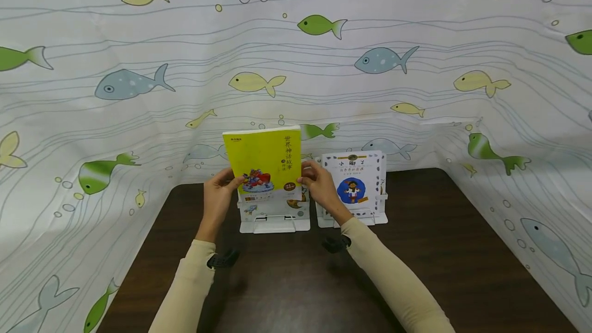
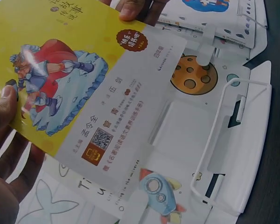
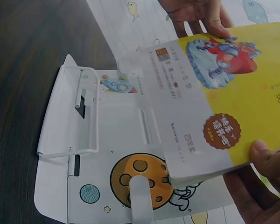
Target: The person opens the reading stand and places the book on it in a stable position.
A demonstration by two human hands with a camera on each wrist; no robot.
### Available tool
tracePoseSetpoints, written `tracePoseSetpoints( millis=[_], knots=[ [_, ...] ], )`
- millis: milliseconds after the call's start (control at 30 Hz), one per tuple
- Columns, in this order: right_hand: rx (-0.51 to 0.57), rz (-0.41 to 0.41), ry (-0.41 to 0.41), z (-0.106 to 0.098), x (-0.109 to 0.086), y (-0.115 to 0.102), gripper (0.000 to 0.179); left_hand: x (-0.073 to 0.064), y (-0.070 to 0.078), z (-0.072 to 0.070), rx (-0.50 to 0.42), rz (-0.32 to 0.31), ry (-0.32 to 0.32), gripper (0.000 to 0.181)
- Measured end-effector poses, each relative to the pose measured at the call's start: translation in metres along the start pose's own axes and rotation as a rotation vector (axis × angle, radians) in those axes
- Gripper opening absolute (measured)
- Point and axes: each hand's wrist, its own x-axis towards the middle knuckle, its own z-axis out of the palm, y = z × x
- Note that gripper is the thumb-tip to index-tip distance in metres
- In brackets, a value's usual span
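Note:
A yellow book with a white lower band stands nearly upright between my two hands. My left hand grips its left edge, thumb on the front cover and fingers behind. On the opposite edge my right hand pinches the book in the same way. Behind and below the book is a white book stand printed with a rocket and an orange planet. The wrist views show the book's bottom edge apart from the stand's wire page holder. The book covers the stand's upper part.
Right of it, a second white book stand holds a white book with a blue circle on its cover. Both stands rest on a dark brown table. A fish-patterned sheet rises behind and at both sides.

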Motion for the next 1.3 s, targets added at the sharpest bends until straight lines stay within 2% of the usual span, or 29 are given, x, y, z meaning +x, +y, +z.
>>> tracePoseSetpoints(
  millis=[300,533,633,767,867,1000,1167,1300],
  knots=[
    [-0.025,0.009,0.078,0.012,0.005,0.006,0.028,0.011,-0.009,0.009,-0.058,-0.037,0.046,0.023],
    [-0.062,-0.025,0.089,0.019,0.005,0.014,0.028,0.004,0.012,0.007,-0.047,-0.022,0.023,0.022],
    [-0.087,-0.035,0.100,0.021,0.003,0.018,0.026,0.001,0.010,0.007,-0.040,-0.029,0.010,0.023],
    [-0.123,-0.063,0.118,0.023,0.000,0.023,0.027,0.001,0.005,0.009,-0.045,-0.045,0.031,0.024],
    [-0.175,-0.095,0.112,0.024,-0.004,0.027,0.034,0.004,-0.013,0.011,-0.044,-0.040,0.087,0.025],
    [-0.242,-0.121,0.046,0.026,-0.009,0.034,0.045,0.008,-0.034,0.012,-0.029,-0.059,0.148,0.029],
    [-0.291,-0.165,-0.024,0.025,-0.012,0.036,0.059,0.009,-0.033,0.013,0.002,-0.093,0.164,0.031],
    [-0.337,-0.191,-0.018,0.023,-0.011,0.037,0.054,0.009,-0.034,0.014,0.000,-0.084,0.169,0.031]
  ],
)
